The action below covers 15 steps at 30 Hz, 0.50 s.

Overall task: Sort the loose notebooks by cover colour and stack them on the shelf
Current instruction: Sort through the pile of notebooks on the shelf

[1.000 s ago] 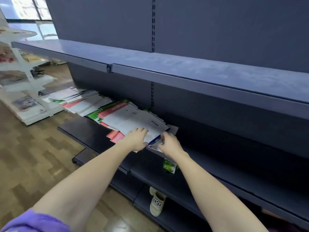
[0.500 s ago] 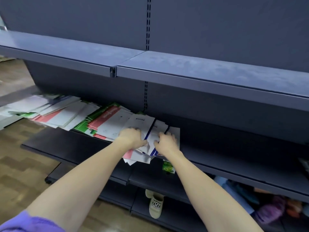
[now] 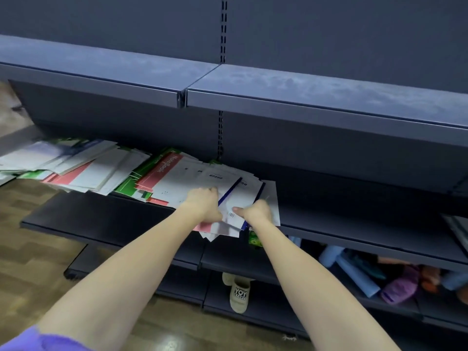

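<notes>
— Where do your hands sit?

— Both at the near edge of the pile. Your right hand [image 3: 256, 212] pinches the near corner of a white notebook [image 3: 244, 198], thumb on top by the barcode, fingers curled under. Your left hand [image 3: 204, 203] rests just left of it, fingers curled over the next cover; whether they grip, I cannot tell.

— Which way does the book lie?

— Straight ahead of your fingers, long axis running away from you toward the shelf [image 3: 354, 229] back, blue spine on its right.

— Which hand is nearer?

— The right one. Beyond and left of your knuckles lies the red notebook [image 3: 162, 171], then green covers [image 3: 126, 184], unsorted.
</notes>
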Tool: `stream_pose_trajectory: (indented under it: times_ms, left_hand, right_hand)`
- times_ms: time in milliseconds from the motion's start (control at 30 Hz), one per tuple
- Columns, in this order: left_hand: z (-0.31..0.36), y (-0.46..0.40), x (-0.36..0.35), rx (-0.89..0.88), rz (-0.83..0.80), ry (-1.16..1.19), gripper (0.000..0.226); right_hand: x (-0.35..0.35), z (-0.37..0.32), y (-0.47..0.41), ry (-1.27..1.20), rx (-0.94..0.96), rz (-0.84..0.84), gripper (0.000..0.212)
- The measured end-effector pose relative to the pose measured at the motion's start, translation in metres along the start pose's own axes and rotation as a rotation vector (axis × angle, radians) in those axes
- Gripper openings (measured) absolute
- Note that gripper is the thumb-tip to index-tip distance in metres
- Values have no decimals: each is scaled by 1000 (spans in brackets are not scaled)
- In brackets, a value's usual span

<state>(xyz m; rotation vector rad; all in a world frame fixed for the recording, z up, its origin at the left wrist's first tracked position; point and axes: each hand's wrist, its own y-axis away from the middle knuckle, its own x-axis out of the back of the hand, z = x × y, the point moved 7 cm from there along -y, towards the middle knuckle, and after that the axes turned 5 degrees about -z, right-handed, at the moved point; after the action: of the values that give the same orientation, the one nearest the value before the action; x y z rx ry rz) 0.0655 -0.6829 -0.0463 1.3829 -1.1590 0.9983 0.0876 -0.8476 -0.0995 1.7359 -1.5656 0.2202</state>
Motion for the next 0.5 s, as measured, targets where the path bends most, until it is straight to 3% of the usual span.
stream_pose_trajectory:
  times_ms: [100, 267, 400, 500]
  left_hand:
    - [1, 3, 8, 50, 3, -17, 45]
    - [-2, 4, 13, 94, 34, 61, 43]
    - [15, 12, 26, 59, 63, 88, 42]
    - [39, 20, 43, 14, 76, 97, 40]
  right_hand:
    - [2, 9, 3, -84, -11, -8, 47]
    - [24, 14, 13, -183, 25, 6, 36]
    - [54, 25, 28, -203, 58, 74, 58]
    - [84, 34, 33, -125, 104, 126, 64]
